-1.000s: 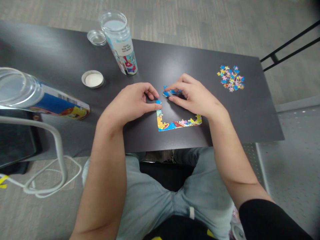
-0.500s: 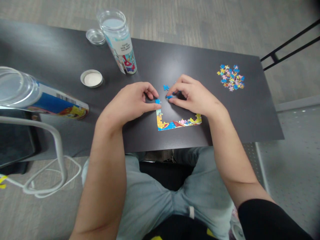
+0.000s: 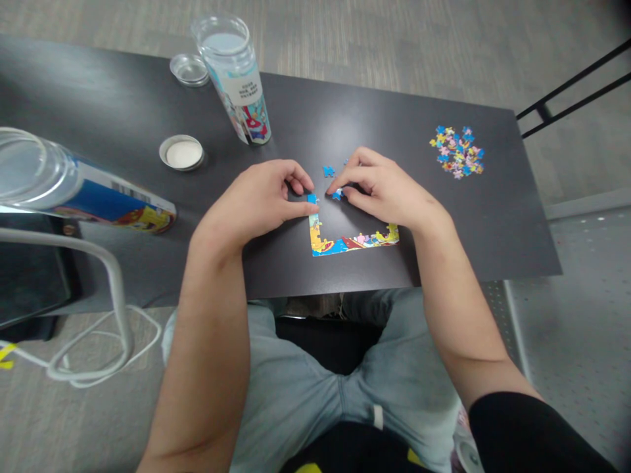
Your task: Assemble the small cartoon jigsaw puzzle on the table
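A partly joined jigsaw puzzle border (image 3: pixel 340 246) lies on the dark table, an L along its left and bottom with a short rise at the right. My left hand (image 3: pixel 269 197) is closed at the top of its left side, thumb and index finger on either side of a blue edge piece (image 3: pixel 311 198). Just to the right, my right hand (image 3: pixel 382 187) has thumb and index finger apart around a small blue-and-white puzzle piece (image 3: pixel 337 194). That piece seems to lie near the thumb tip. Another blue piece (image 3: pixel 328 171) lies beyond; one more is mostly hidden behind the right hand.
A pile of loose puzzle pieces (image 3: pixel 458 152) lies at the table's right. Two clear tubes with printed labels, one far (image 3: pixel 241 85) and one near left (image 3: pixel 98 187), stand on the table. Two round lids (image 3: pixel 181 153) lie near them. A white cable (image 3: pixel 116 289) loops at the left.
My right thumb and index finger have spread from a pinch, and the blue-and-white piece shows more between them. My left hand has stayed on the puzzle border.
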`<state>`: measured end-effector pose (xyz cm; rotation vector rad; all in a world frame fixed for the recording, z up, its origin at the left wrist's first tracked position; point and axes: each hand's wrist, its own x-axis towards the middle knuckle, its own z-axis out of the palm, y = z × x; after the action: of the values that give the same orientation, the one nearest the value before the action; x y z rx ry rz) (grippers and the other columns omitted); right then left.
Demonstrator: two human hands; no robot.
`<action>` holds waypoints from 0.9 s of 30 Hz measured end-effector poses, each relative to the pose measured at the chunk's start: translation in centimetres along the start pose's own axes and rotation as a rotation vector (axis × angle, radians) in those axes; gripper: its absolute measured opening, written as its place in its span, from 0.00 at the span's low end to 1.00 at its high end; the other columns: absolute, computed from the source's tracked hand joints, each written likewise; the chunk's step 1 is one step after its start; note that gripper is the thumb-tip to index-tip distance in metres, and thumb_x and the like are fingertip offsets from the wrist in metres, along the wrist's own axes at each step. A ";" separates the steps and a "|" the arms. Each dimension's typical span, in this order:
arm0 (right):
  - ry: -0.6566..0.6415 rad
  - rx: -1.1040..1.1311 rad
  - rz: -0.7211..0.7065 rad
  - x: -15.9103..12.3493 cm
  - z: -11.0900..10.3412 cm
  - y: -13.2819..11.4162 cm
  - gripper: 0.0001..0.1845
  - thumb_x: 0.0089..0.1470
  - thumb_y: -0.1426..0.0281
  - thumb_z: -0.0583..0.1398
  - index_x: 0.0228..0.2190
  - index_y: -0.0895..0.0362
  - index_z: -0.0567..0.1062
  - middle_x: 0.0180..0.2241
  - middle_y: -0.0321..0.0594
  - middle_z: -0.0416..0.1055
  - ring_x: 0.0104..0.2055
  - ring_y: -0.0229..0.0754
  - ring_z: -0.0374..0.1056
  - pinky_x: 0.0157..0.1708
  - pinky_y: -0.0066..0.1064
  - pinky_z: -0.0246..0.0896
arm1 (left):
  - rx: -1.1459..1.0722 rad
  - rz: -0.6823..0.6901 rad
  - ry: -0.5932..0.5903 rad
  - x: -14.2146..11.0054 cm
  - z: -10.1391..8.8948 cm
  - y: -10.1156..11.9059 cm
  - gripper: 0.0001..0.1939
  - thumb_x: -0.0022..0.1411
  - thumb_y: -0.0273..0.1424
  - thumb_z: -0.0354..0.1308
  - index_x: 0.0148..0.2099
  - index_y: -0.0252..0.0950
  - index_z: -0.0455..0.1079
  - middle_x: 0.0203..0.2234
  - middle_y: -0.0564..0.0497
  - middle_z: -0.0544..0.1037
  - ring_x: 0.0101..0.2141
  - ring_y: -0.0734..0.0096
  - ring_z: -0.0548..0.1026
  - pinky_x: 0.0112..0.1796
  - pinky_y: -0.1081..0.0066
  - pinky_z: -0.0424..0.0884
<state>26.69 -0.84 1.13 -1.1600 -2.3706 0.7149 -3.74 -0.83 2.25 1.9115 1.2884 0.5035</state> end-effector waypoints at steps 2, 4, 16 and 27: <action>0.000 0.007 -0.004 0.0 -0.2 0.0 0.13 0.77 0.71 0.69 0.53 0.44 0.93 0.52 0.45 0.78 0.53 0.58 0.78 0.63 0.54 0.77 | -0.003 0.002 -0.003 0.0 0.0 0.0 0.14 0.63 0.36 0.87 0.49 0.44 0.90 0.39 0.52 0.89 0.38 0.59 0.80 0.42 0.61 0.71; 0.020 0.013 0.001 -0.1 -0.3 0.0 0.12 0.76 0.70 0.72 0.55 0.44 0.92 0.52 0.45 0.78 0.52 0.57 0.77 0.61 0.53 0.78 | -0.005 0.002 -0.002 0.0 0.0 -0.1 0.14 0.63 0.36 0.87 0.48 0.44 0.90 0.38 0.52 0.88 0.38 0.59 0.79 0.42 0.61 0.71; 0.016 0.009 0.033 -0.1 -0.5 0.2 0.11 0.73 0.60 0.77 0.54 0.45 0.92 0.49 0.44 0.76 0.48 0.55 0.73 0.54 0.51 0.77 | 0.000 0.003 -0.003 0.1 0.1 0.0 0.15 0.63 0.35 0.87 0.49 0.43 0.90 0.38 0.52 0.88 0.37 0.61 0.78 0.42 0.61 0.70; 0.003 0.022 0.032 -0.1 -0.7 0.4 0.10 0.72 0.59 0.79 0.42 0.48 0.87 0.45 0.42 0.74 0.44 0.52 0.70 0.54 0.52 0.77 | -0.002 -0.016 0.001 0.2 0.2 0.0 0.15 0.63 0.36 0.87 0.49 0.44 0.90 0.40 0.51 0.89 0.38 0.59 0.79 0.43 0.61 0.70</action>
<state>27.41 -0.50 1.42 -1.1921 -2.3410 0.7474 -3.53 -0.76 2.08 1.8980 1.3026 0.4969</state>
